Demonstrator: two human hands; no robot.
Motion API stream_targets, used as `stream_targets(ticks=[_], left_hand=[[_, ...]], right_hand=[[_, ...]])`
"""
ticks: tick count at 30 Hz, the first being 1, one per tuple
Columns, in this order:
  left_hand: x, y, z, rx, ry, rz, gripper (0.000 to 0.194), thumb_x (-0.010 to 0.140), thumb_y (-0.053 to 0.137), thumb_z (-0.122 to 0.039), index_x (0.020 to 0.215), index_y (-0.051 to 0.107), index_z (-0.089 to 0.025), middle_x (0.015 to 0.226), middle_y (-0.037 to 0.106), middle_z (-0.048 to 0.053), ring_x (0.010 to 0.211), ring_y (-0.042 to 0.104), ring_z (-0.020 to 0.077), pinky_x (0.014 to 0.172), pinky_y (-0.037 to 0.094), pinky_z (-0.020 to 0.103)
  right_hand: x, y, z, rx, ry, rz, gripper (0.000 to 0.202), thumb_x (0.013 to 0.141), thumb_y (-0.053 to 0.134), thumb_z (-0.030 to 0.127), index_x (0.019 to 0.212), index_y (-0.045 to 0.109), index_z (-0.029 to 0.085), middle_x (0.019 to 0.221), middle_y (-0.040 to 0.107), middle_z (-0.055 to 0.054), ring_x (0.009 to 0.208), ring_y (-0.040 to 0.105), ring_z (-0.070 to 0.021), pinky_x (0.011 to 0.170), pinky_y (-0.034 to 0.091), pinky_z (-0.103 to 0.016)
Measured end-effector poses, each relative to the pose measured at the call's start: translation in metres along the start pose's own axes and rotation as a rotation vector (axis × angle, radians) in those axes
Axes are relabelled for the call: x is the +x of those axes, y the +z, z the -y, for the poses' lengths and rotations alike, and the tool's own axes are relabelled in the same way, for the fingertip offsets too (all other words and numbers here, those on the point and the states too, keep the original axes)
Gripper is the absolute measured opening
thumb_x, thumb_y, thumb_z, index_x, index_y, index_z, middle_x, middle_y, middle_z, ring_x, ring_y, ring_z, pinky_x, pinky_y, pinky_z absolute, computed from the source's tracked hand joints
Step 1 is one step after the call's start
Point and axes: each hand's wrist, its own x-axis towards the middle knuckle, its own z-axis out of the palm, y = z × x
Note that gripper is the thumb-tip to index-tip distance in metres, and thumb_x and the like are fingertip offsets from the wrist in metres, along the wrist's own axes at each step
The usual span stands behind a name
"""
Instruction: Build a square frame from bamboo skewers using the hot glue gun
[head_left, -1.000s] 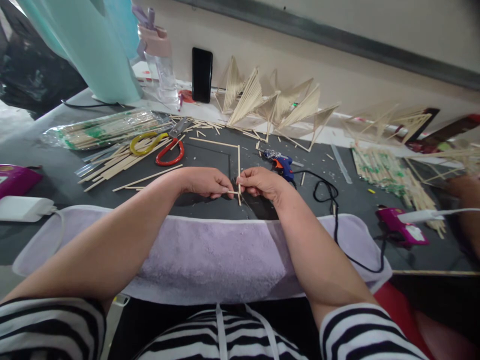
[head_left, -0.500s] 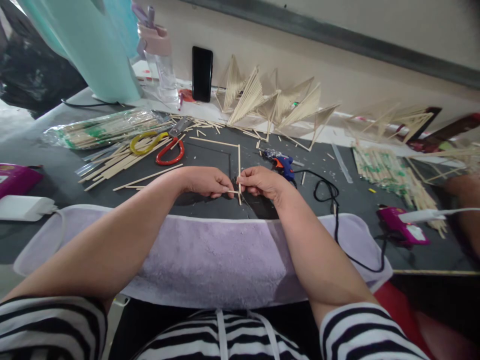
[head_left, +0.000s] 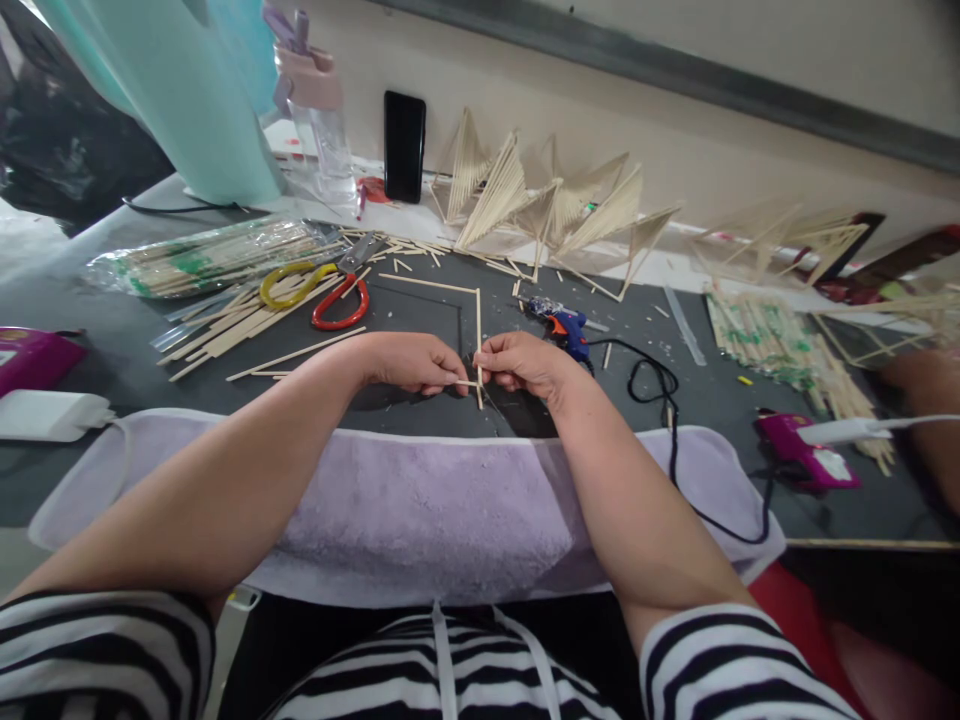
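Between the thumb and fingers of my left hand (head_left: 420, 362) is a thin wooden stick (head_left: 469, 384), its right end touching an upright-running stick. My right hand (head_left: 523, 362) pinches that second stick, part of an angled frame of wooden sticks (head_left: 478, 318). The frame's other arm runs left from its far corner. Most of the stick in my left hand is hidden by the fingers. Just beyond my right hand lies a blue and orange glue gun (head_left: 568, 332) with a black cord. Scissors (head_left: 341, 300) with one yellow and one red handle lie beyond my left forearm.
Loose sticks (head_left: 225, 330) and a plastic-wrapped stick bundle (head_left: 202, 258) lie at left. Fan-shaped stick structures (head_left: 555, 205) stand along the wall beside a phone (head_left: 404, 147) and a bottle (head_left: 319, 125). A purple towel (head_left: 442, 510) covers the front edge. Another person's arm (head_left: 926, 410) shows at right.
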Motion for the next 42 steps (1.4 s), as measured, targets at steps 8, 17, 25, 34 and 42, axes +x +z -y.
stream_targets(ticks=[8, 17, 25, 34, 42], left_hand=[[-0.0005, 0.0001, -0.0011, -0.014, -0.007, 0.004, 0.036, 0.086, 0.052, -0.035, 0.110, 0.070, -0.015, 0.059, 0.046, -0.004, 0.050, 0.036, 0.0082, 0.049, 0.028, 0.021], [0.0000, -0.0001, 0.0000, -0.020, 0.004, 0.005, 0.036, 0.086, 0.052, -0.036, 0.110, 0.070, -0.016, 0.059, 0.046, -0.004, 0.050, 0.035, 0.0080, 0.049, 0.028, 0.020], [-0.0002, -0.0002, -0.0003, -0.041, -0.018, 0.007, 0.036, 0.084, 0.056, -0.037, 0.110, 0.070, -0.017, 0.059, 0.046, -0.004, 0.050, 0.036, 0.0082, 0.050, 0.028, 0.021], [0.0005, -0.0005, 0.0003, -0.017, -0.010, 0.008, 0.038, 0.084, 0.055, -0.039, 0.110, 0.071, -0.017, 0.058, 0.047, -0.004, 0.051, 0.037, 0.0089, 0.050, 0.029, 0.022], [-0.0004, 0.0000, -0.0013, -0.021, -0.016, 0.008, 0.038, 0.084, 0.054, -0.038, 0.111, 0.070, -0.016, 0.058, 0.046, -0.005, 0.049, 0.035, 0.0083, 0.049, 0.028, 0.022]], right_hand=[[-0.0006, 0.0001, -0.0004, -0.002, -0.005, -0.002, 0.020, 0.084, 0.069, 0.017, 0.067, 0.058, 0.015, 0.055, 0.063, 0.001, 0.036, 0.039, -0.0025, 0.034, 0.027, -0.014], [-0.0002, -0.0002, -0.0004, -0.001, -0.007, 0.001, 0.022, 0.082, 0.072, 0.018, 0.066, 0.057, 0.015, 0.056, 0.064, 0.000, 0.036, 0.038, -0.0026, 0.035, 0.026, -0.015], [-0.0008, -0.0001, 0.0003, -0.003, -0.005, -0.002, 0.021, 0.084, 0.068, 0.016, 0.067, 0.056, 0.015, 0.056, 0.064, 0.001, 0.036, 0.038, -0.0024, 0.035, 0.025, -0.014], [-0.0004, -0.0003, 0.0000, 0.002, 0.002, -0.004, 0.021, 0.082, 0.071, 0.016, 0.066, 0.057, 0.015, 0.055, 0.063, 0.001, 0.035, 0.038, -0.0023, 0.034, 0.026, -0.014], [0.0005, -0.0011, -0.0008, 0.000, -0.001, 0.002, 0.020, 0.084, 0.069, 0.017, 0.068, 0.057, 0.015, 0.056, 0.064, 0.001, 0.035, 0.038, -0.0022, 0.034, 0.025, -0.014]])
